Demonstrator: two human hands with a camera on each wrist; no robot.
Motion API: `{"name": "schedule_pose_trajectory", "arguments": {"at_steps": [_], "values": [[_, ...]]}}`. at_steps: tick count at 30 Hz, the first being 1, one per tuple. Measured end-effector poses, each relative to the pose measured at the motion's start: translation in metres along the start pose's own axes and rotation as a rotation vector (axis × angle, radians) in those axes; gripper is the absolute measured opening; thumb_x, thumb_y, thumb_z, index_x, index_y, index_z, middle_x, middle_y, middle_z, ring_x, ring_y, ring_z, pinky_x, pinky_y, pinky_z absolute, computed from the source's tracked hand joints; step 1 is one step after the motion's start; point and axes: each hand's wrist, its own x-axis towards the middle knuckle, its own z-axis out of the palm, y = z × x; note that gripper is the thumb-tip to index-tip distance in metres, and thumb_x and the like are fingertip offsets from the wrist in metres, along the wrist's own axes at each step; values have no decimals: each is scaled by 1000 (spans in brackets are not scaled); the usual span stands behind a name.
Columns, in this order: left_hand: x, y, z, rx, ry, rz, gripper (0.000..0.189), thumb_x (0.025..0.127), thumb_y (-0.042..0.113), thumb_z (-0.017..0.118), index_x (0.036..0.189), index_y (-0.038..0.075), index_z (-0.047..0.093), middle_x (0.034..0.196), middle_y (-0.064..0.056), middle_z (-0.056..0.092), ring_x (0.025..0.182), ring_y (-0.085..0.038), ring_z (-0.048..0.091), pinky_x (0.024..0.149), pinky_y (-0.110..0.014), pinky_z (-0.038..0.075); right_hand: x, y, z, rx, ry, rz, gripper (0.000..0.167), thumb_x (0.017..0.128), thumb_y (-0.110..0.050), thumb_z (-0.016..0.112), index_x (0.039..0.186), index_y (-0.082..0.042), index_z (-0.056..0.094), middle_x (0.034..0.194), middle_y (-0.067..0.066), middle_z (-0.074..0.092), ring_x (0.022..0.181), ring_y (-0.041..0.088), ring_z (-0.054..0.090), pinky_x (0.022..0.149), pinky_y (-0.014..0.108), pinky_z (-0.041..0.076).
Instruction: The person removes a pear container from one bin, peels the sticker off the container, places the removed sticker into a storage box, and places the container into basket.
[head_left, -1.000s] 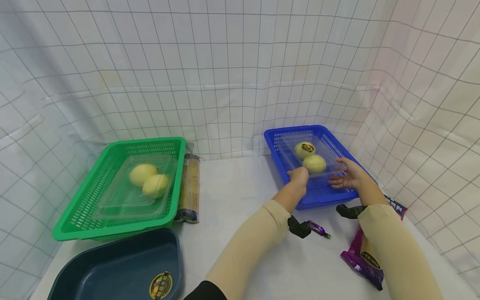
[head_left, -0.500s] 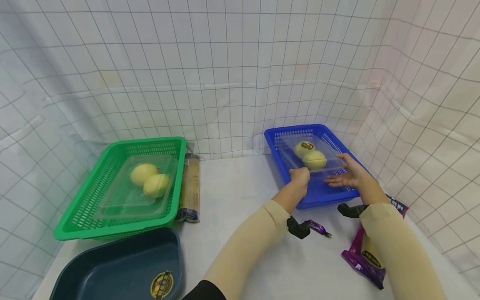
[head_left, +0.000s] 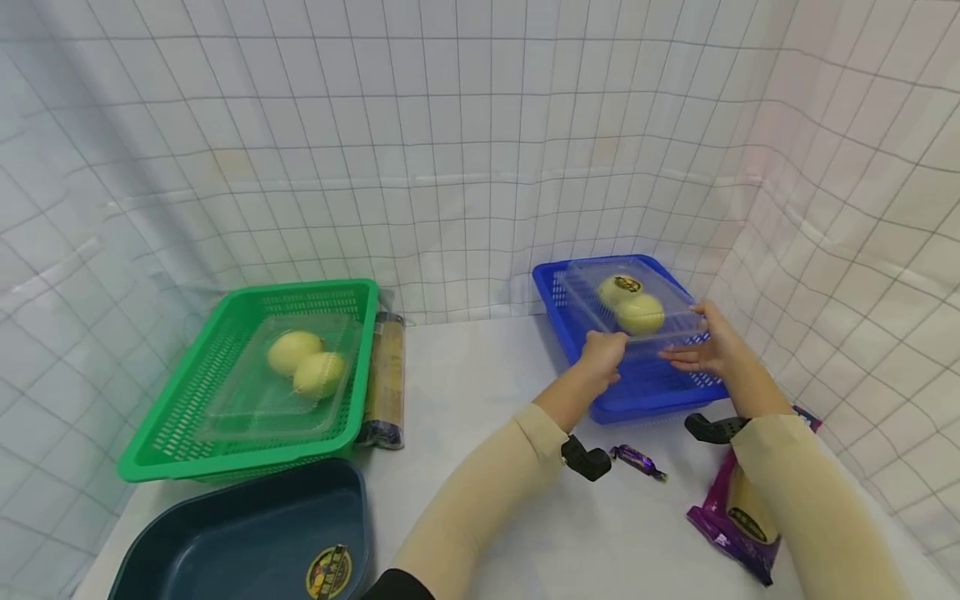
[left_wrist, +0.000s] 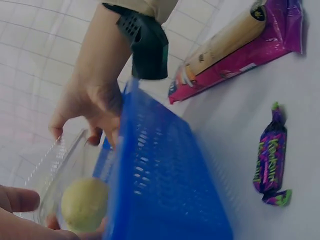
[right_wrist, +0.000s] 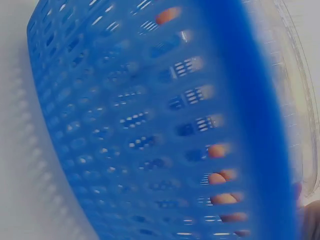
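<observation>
A clear plastic lidded container (head_left: 587, 287) with two pale yellow round fruits (head_left: 641, 314) is tilted above the floor of the blue basket (head_left: 630, 404). My left hand (head_left: 602, 357) grips its near left corner. Over at the right end, my right hand (head_left: 708, 343) holds the container with the thumb on its rim and the other fingers lower down. In the left wrist view the right hand (left_wrist: 92, 100) shows beyond the basket wall, with one fruit (left_wrist: 85, 204) under the clear plastic. Through the basket's slots in the right wrist view only bits of fingers (right_wrist: 220, 199) show.
At left a green basket (head_left: 142, 442) holds a similar clear container with two fruits. A long pasta-like packet (head_left: 385, 375) lies beside it. A dark blue tub (head_left: 225, 533) stands in front. A purple wrapped candy (head_left: 639, 461) and a purple packet (head_left: 738, 517) lie near the right.
My right hand has gone from beside the container to holding its right end. The container has risen a little off the basket floor. The head view has shifted slightly.
</observation>
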Motion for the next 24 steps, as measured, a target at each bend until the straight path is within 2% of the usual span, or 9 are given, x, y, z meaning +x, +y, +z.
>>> {"name": "schedule_pose_trajectory", "arguments": {"at_steps": [3,5,9,12,14,16,19,22,24], "values": [[0,6,-12,-15,-20,-1,55,94,25,61,140,-1,45,127,-14,54,110,-35,56,90,-43,51,-9,-7,1,12,-10,-7,89,98,-43,39,144,-30,-36,95,28,57,83,35,69,77,45,55],[3,11,-22,-68,-15,13,59,93,28,60,140,-2,44,128,-18,54,112,-37,56,90,-42,51,-17,-12,3,24,-23,-6,88,98,-43,39,145,-31,-34,90,26,60,84,36,69,78,44,55],[12,20,-48,-217,-18,50,67,94,32,56,146,-4,33,132,-29,48,117,-40,53,94,-42,48,-33,-21,5,43,-71,-7,86,98,-42,39,145,-31,-32,91,26,60,87,37,68,84,45,53],[22,26,-70,-301,-64,50,71,96,38,52,151,0,26,139,-33,40,124,-42,47,102,-44,43,-44,-26,5,71,-120,-8,89,98,-42,41,144,-33,-35,99,28,56,92,40,66,92,47,49],[27,30,-85,-326,-103,62,73,98,43,50,153,3,24,144,-32,35,130,-43,41,106,-45,39,-51,-26,6,65,-144,-22,91,98,-43,42,144,-31,-36,114,37,48,95,41,65,93,48,48],[30,34,-97,-334,-137,91,71,99,47,46,153,5,28,148,-29,32,135,-42,35,109,-46,34,-58,-26,8,38,-170,-37,91,99,-44,41,145,-28,-36,129,49,29,96,41,65,93,48,48],[30,39,-112,-308,-166,166,68,100,51,41,151,7,32,151,-23,30,138,-39,31,111,-47,31,-66,-24,13,-4,-205,-57,89,99,-44,38,146,-24,-35,148,43,-6,95,40,65,90,47,50],[27,41,-121,-304,-149,219,63,101,50,41,143,3,43,149,-15,38,136,-34,34,109,-47,33,-72,-22,19,-42,-247,-71,87,99,-43,36,147,-22,-33,148,40,-18,94,39,65,87,45,51],[24,41,-124,-327,-112,244,56,101,45,44,133,-1,52,142,-12,46,131,-31,40,106,-46,37,-75,-19,24,-76,-263,-87,80,99,-43,36,150,-22,-22,146,44,-15,94,37,64,85,43,52]]}}
